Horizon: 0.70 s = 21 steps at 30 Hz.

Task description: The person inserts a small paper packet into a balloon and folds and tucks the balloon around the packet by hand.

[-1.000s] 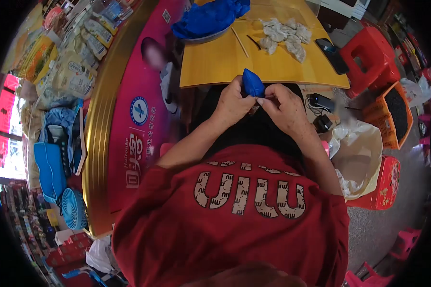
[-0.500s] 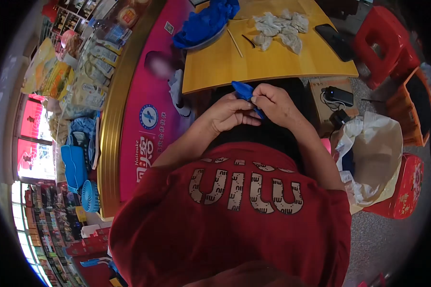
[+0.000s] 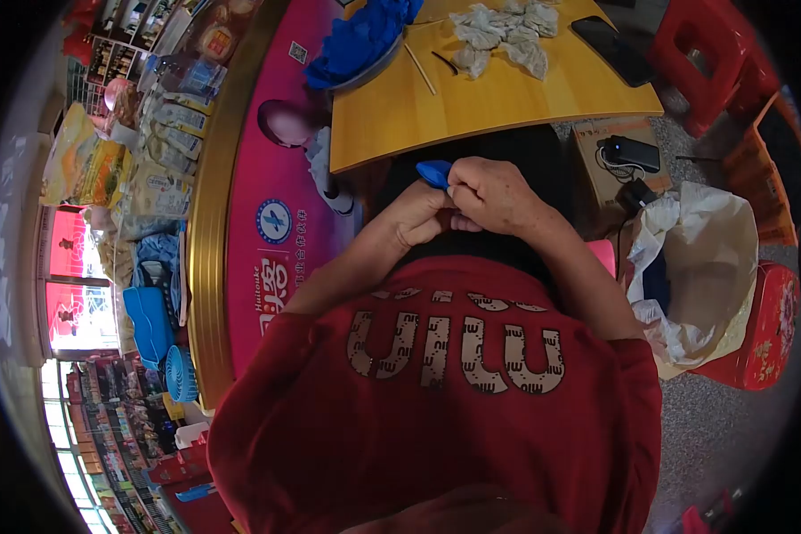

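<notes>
Just below the near edge of the yellow wooden table point(image 3: 498, 102), my two hands are together over my lap. A small blue folded piece point(image 3: 433, 173) pokes out at their upper left; the rest of it is hidden by my fingers. My left hand point(image 3: 418, 214) is curled under it, palm inward. Pressed against its fingers, my right hand point(image 3: 494, 194) pinches the blue piece from above. On the table lie a heap of blue pieces point(image 3: 356, 40) on a plate, a thin stick point(image 3: 420, 69), a short dark strip point(image 3: 445, 62) and crumpled whitish pieces point(image 3: 507, 36).
A black phone point(image 3: 612, 51) lies at the table's right edge. Right of my lap are a cardboard box point(image 3: 596, 160) with a power bank point(image 3: 632, 154), and a bag-lined bin point(image 3: 707, 276). Red stools point(image 3: 707, 58) stand further right. A gold-edged pink counter point(image 3: 240, 214) runs along the left.
The blue piece has turned and sunk further into my hands, which have closed together. My left fingers, spread half a second ago, are now curled. The view has shifted slightly.
</notes>
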{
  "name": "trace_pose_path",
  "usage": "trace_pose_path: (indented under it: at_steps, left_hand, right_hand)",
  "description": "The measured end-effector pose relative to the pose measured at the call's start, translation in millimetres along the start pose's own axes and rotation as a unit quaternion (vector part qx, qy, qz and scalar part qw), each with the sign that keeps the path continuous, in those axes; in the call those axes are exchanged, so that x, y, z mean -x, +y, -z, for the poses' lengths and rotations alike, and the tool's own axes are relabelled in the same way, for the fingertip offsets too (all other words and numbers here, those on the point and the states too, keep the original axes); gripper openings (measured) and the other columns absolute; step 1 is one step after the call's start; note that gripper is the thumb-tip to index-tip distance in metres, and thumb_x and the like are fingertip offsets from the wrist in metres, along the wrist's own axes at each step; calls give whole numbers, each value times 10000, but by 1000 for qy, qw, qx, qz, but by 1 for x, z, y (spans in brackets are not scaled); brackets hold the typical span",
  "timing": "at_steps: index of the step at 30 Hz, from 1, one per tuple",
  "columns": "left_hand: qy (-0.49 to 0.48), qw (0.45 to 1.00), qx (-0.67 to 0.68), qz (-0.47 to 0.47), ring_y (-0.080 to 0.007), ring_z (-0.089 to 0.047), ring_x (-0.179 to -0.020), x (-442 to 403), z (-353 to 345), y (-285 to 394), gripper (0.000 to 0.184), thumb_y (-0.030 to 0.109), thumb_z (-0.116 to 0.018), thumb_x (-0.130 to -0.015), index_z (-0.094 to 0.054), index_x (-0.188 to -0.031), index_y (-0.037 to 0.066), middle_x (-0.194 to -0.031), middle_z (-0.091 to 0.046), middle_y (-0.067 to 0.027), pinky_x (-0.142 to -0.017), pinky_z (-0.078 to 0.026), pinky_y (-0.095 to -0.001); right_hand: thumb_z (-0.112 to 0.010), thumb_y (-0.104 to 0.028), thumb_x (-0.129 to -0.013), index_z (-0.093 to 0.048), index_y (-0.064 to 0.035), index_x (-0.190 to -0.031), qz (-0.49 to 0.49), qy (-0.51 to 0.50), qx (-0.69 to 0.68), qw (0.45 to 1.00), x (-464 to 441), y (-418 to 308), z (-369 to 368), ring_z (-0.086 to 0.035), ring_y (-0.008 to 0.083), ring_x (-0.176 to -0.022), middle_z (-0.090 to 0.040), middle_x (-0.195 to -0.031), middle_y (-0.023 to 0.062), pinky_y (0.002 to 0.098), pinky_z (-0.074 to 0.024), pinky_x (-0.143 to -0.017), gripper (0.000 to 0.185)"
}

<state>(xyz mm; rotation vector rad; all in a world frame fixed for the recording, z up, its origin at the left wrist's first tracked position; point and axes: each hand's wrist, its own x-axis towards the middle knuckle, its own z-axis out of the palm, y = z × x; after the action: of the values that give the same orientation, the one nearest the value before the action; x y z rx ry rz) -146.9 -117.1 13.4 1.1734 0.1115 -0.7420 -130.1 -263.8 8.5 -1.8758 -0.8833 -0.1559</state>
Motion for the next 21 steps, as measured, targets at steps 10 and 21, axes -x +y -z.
trace_pose_path:
  at_steps: [10, 21]
  left_hand:
    - [54, 980, 68, -181, -197, -551, -697, 6, 8, 16, 224, 40, -550, -714, -471, -922, 55, -800, -537, -85, -606, -479, -340]
    - [157, 940, -87, -292, -93, -496, -784, 6, -9, 11, 270, 40, -604, -692, -495, -937, 64, -894, -508, -18, -660, -405, -208]
  right_hand:
    - [-532, -332, -758, -514, -28, -776, -332, -21, -452, 828, 0, 10, 26, -481, 102, -564, -511, -694, 39, 221, -412, -517, 305]
    - [-545, -191, -750, -493, -90, -779, -293, 101, -648, 696, 3, 3, -11, -476, 93, -615, -503, -729, 5, 219, -413, -581, 117]
